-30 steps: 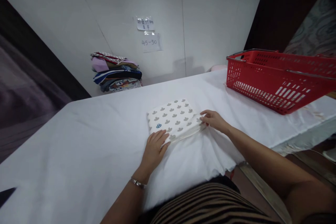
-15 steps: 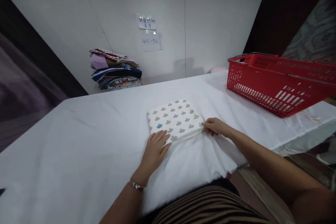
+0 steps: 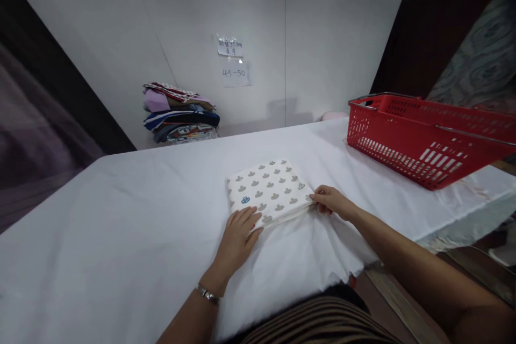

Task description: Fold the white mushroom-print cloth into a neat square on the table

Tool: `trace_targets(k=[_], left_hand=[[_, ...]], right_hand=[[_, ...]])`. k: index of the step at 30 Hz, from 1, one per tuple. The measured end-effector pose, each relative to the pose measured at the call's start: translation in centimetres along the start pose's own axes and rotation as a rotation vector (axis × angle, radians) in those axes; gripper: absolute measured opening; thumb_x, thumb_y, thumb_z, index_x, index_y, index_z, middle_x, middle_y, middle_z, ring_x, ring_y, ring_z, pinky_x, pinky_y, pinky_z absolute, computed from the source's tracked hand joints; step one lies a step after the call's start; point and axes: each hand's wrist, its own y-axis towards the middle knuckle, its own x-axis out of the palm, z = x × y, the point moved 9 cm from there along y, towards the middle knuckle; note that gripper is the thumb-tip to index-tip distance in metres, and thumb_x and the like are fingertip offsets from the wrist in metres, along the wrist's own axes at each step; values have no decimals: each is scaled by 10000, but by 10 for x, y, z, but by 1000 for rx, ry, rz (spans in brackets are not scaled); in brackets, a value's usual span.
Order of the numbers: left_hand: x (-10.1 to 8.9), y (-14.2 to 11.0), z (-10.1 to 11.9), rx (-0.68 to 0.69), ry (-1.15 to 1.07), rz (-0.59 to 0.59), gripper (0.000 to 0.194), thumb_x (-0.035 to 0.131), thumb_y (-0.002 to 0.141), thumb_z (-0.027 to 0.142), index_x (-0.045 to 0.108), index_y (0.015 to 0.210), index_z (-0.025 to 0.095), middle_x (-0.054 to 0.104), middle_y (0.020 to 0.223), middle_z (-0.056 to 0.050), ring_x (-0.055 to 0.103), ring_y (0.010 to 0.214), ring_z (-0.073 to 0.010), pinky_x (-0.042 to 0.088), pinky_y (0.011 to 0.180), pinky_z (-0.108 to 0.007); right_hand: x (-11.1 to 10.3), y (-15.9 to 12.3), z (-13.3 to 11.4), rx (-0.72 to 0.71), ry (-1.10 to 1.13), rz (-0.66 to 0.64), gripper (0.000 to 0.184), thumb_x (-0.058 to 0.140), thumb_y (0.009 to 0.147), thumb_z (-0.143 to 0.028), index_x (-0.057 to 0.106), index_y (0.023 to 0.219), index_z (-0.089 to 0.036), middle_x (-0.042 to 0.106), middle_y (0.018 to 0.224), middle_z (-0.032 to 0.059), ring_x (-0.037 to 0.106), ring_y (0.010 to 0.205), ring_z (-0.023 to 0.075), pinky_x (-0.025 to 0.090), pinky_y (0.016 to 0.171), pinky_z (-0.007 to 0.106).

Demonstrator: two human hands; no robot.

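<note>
A folded white cloth (image 3: 277,185) printed with rows of grey mushroom-like shapes, plus a blue and a green one, lies flat on the white-covered table (image 3: 141,226). My left hand (image 3: 238,234) rests on its near left corner, fingers stretched out over the top and the thumb along the front edge. At the near right corner my right hand (image 3: 331,201) is closed, pinching the cloth's edge between thumb and fingers. Several layers show along the front fold. The undersides of the fingers on my right hand are hidden.
A red plastic basket (image 3: 403,142) with metal handles stands at the right of the table. Against the back wall sits a stack of folded fabrics (image 3: 181,115). Two paper signs (image 3: 237,73) are taped above it, the lower reading 45-50. The table's front edge is close to my body.
The camera view has tilted slightly, so the scene sits a little lower. Both hands stay at the same corners of the cloth.
</note>
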Motion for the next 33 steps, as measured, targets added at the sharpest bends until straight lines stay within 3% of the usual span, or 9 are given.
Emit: trace_targets(k=[6,9,13,16,18,22,25,28,33], left_hand=[[-3,0,1,-31,-5,-10,320,492,897,375,579,1176,245,551,1295,-60,468,1223,-225,323,1056,-478],[-5,2,2,-49,-16,-6,301,464,912,370,601,1151,247,570,1273,-52,479,1212,-215,338,1049,-468],[-8,1,5,-55,-42,-6,285,433,927,340,619,1126,260,583,1257,-34,495,1198,-201,348,1047,-464],[-12,1,4,-76,-82,21,287,416,932,338,632,1109,270,605,1227,-28,520,1170,-199,364,1036,-465],[-18,7,0,-112,-118,63,305,388,941,337,642,1094,266,625,1194,-34,537,1148,-194,388,1017,-446],[-21,30,-16,-213,-93,94,347,398,925,361,597,1175,229,533,1320,-67,430,1266,-220,350,1044,-446],[-3,40,-29,-327,14,-19,487,483,867,444,498,1287,197,367,1444,-121,280,1355,-297,262,1062,-533],[15,36,-33,-381,61,-94,548,435,879,491,437,1333,185,297,1470,-146,235,1371,-308,210,1066,-563],[26,29,-39,-411,42,-104,530,409,884,508,444,1328,219,302,1470,-135,240,1370,-303,220,1063,-567]], right_hand=[[2,0,-5,-99,158,23,268,657,684,-364,471,798,-208,492,506,-81,423,382,72,256,349,184],[5,1,7,-32,50,-14,235,630,702,-356,463,775,-206,496,492,-77,410,363,74,257,349,193],[-4,4,2,-45,-237,12,178,597,740,-343,501,784,-200,573,575,-28,516,447,115,362,419,224],[-10,0,-34,-268,-492,193,190,575,765,-331,573,898,-196,667,862,61,630,732,190,481,642,299],[6,-9,-67,-504,-538,252,299,523,814,-352,573,1069,-203,622,1138,97,589,1020,232,460,858,353],[74,-15,-108,-800,-593,24,543,450,872,-458,406,1361,-225,330,1476,82,271,1361,233,268,1084,405],[96,13,-104,-740,-770,-77,656,428,875,-508,286,1438,-203,197,1525,94,118,1405,249,154,1113,446],[81,54,-75,-486,-929,-65,664,376,888,-535,281,1438,-175,182,1525,117,97,1406,271,114,1101,494],[71,71,-57,-464,-978,-77,625,318,909,-533,317,1417,-168,186,1525,113,110,1404,265,136,1086,509]])
